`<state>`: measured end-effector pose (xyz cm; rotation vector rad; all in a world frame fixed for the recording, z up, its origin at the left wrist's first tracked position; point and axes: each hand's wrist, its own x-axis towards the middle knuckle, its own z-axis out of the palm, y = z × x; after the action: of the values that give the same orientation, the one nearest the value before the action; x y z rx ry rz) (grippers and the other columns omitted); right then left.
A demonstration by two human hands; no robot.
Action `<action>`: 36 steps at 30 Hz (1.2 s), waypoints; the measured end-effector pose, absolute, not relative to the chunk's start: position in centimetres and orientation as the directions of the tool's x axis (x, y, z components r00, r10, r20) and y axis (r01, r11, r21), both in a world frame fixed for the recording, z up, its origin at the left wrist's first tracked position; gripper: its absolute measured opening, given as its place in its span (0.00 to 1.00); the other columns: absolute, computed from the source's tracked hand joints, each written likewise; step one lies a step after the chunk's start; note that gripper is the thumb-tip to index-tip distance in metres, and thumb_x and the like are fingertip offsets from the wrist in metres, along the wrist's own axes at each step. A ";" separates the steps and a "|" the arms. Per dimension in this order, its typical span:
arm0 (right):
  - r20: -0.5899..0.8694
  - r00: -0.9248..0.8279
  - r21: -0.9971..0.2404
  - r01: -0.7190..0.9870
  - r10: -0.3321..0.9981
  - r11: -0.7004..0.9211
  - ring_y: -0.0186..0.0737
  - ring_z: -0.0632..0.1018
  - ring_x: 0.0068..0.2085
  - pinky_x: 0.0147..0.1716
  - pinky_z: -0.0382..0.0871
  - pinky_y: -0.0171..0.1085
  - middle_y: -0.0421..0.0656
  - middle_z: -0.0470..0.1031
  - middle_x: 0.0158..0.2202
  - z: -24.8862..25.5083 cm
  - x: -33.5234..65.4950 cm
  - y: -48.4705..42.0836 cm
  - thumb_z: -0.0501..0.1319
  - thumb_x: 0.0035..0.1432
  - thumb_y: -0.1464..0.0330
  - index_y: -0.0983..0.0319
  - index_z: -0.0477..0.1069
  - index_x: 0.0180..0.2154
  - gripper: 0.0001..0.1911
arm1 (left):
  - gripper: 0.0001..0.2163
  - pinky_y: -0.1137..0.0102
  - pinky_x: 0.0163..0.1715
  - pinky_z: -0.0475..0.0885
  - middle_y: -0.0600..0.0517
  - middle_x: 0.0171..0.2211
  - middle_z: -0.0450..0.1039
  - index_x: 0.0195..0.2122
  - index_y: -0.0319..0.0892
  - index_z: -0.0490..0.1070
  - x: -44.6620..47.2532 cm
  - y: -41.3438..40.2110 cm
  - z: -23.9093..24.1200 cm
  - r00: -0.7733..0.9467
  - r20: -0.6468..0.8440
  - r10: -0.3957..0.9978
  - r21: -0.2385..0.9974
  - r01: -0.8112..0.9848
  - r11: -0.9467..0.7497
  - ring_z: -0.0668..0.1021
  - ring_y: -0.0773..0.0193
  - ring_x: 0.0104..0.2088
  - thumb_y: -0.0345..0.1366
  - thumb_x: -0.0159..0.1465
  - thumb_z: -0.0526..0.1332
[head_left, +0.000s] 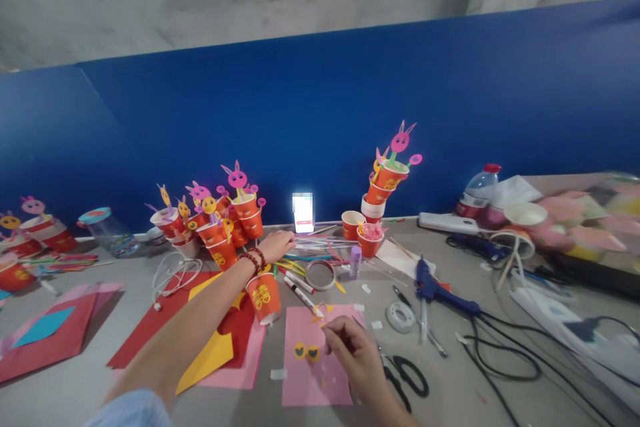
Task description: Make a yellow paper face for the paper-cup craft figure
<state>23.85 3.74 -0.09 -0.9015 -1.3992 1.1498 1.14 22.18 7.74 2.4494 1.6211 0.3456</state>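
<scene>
My left hand [277, 247], with a beaded bracelet [256, 257] on the wrist, reaches over an orange paper cup [263, 297] to the pipe cleaners [316, 248] at the back. Its fingers are drawn together; what lies under them is hidden. My right hand [354, 352] is above a pink sheet [296, 383], thumb and forefinger pinched; anything between them is too small to make out. On the sheet lie two yellow rounds [306, 351] with dark heart shapes. A marker [303, 298] lies at the sheet's top edge. Black-handled scissors [407, 373] rest beside my right hand.
Stacked cups with paper rabbit faces [237, 179] stand at the left, another stack [391, 177] right of the lit phone [303, 213]. A glue stick [355, 262], tape rolls [321, 275] and a blue glue gun [440, 290] with trailing cord lie about. Red paper [130, 347] covers the left.
</scene>
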 end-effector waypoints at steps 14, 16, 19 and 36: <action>0.171 -0.123 -0.985 -0.006 0.978 0.172 0.35 0.68 0.21 0.23 0.61 0.33 0.36 0.65 0.19 0.6 24.4 3.9 0.61 0.63 0.53 0.59 0.64 0.23 0.22 | 0.09 0.67 0.43 0.72 0.49 0.40 0.73 0.41 0.43 0.72 2.1 5.4 6.8 0.546 0.255 0.798 0.434 0.672 -0.599 0.75 0.61 0.41 0.34 0.72 0.51; 0.174 -0.162 -0.983 0.035 0.971 0.182 0.35 0.68 0.22 0.23 0.61 0.33 0.37 0.67 0.21 0.6 24.4 4.0 0.59 0.64 0.53 0.60 0.66 0.24 0.21 | 0.08 0.66 0.44 0.71 0.49 0.42 0.72 0.44 0.43 0.70 2.7 2.6 5.0 0.573 0.166 0.802 0.447 0.681 -0.579 0.74 0.60 0.42 0.33 0.71 0.53; 0.172 -0.213 -0.976 0.095 0.962 0.195 0.35 0.69 0.22 0.23 0.61 0.33 0.38 0.69 0.24 0.4 24.4 4.0 0.58 0.65 0.55 0.60 0.69 0.30 0.18 | 0.10 0.62 0.47 0.70 0.47 0.47 0.70 0.49 0.43 0.69 3.7 0.7 3.2 0.522 0.067 0.850 0.394 0.769 -0.504 0.73 0.55 0.47 0.34 0.66 0.61; 0.216 -0.212 -0.956 0.151 0.953 0.250 0.36 0.70 0.23 0.24 0.62 0.34 0.38 0.69 0.24 0.0 24.5 4.4 0.58 0.65 0.57 0.60 0.69 0.30 0.16 | 0.06 0.61 0.44 0.68 0.48 0.41 0.71 0.40 0.41 0.70 6.0 2.6 2.7 0.521 0.006 0.854 0.184 0.839 -0.513 0.72 0.54 0.43 0.29 0.61 0.60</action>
<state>24.53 4.42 0.04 -1.0560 -1.5860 1.0769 6.04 2.58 2.73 2.5993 1.4579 0.1430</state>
